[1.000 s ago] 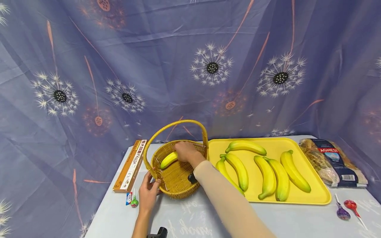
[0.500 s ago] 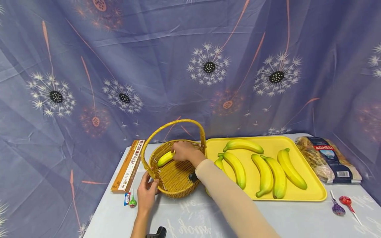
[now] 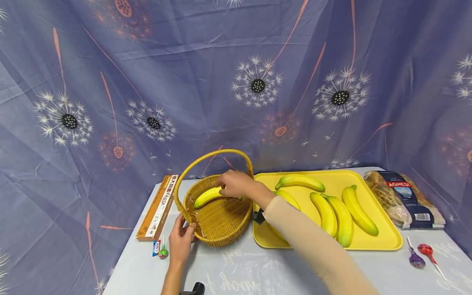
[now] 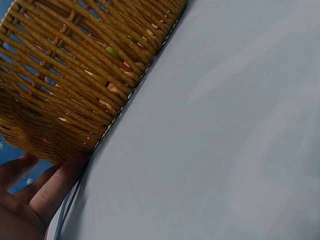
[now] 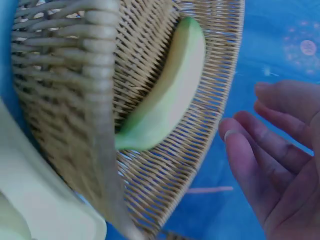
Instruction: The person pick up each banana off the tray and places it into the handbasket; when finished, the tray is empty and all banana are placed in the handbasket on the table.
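My right grip is loose and empty here, up by the basket's far edge; the banana lies inside, just below and left of it, long axis running along the far wall. Left grip, farther off, just rests its fingers against the left near wall. Coarse wicker weave, smooth curved fruit, flat yellow tray towards the tabletop's right edge.

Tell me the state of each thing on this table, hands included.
Basket, upright, containing a banana
Banana in the basket, lying, unheld
Yellow tray, flat, bearing several bananas
Tray bananas, lying, some partly hidden
Pasta bag, lying flat
Pasta box, lying flat
Lollipops, lying down
Small packet, lying flat
Right hand, relaxed, holding nothing
Left hand, touching the basket
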### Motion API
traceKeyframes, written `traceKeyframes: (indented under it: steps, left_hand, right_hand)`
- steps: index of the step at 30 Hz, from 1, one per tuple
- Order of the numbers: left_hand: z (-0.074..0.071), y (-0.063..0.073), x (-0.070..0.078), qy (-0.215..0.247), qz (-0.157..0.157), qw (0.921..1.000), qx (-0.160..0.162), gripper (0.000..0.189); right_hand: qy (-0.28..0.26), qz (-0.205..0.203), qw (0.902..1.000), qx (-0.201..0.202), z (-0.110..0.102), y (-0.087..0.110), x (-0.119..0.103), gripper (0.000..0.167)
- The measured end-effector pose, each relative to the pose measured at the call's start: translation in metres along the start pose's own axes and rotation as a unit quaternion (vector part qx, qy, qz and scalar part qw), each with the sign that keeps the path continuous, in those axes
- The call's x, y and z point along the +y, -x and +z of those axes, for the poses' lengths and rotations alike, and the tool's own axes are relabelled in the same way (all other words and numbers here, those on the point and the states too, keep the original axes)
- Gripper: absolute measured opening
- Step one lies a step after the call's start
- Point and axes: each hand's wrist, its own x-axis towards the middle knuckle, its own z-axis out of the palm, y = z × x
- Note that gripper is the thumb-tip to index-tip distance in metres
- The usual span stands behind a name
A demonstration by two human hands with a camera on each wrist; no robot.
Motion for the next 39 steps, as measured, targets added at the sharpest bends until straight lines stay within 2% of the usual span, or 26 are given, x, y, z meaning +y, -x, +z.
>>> traceKeyframes:
  steps: [5,9,17,22,28,33,39]
  left_hand:
    - [0.000,0.000,0.001,-0.008,-0.003,1.0000,0.002,0.050]
    - [0.000,0.000,-0.001,-0.004,-0.008,1.0000,0.003,0.050]
    - [-0.002,-0.009,-0.035,-0.008,-0.004,0.9999,0.014,0.049]
    - [-0.001,-0.008,-0.036,-0.004,0.008,0.9998,0.017,0.048]
    - [-0.001,-0.008,-0.036,0.001,0.003,0.9999,0.011,0.048]
    - [-0.002,-0.008,-0.036,-0.003,0.002,0.9999,0.014,0.047]
    - [0.000,-0.008,-0.035,-0.017,0.000,0.9996,0.021,0.048]
  right_hand:
    - [0.009,-0.025,0.9991,0.034,-0.015,0.025,0.005,0.027]
    - [0.006,-0.029,0.9975,0.063,-0.024,0.048,0.012,0.024]
    - [-0.017,0.001,0.9937,0.111,-0.034,0.098,0.038,0.022]
    - [-0.009,0.044,0.9911,0.125,-0.025,0.127,0.059,0.022]
    - [0.017,0.108,0.9870,0.117,-0.003,0.160,0.077,0.026]
    - [0.040,0.149,0.9815,0.113,0.015,0.174,0.090,0.042]
    - [0.050,0.191,0.9754,0.097,0.034,0.182,0.100,0.065]
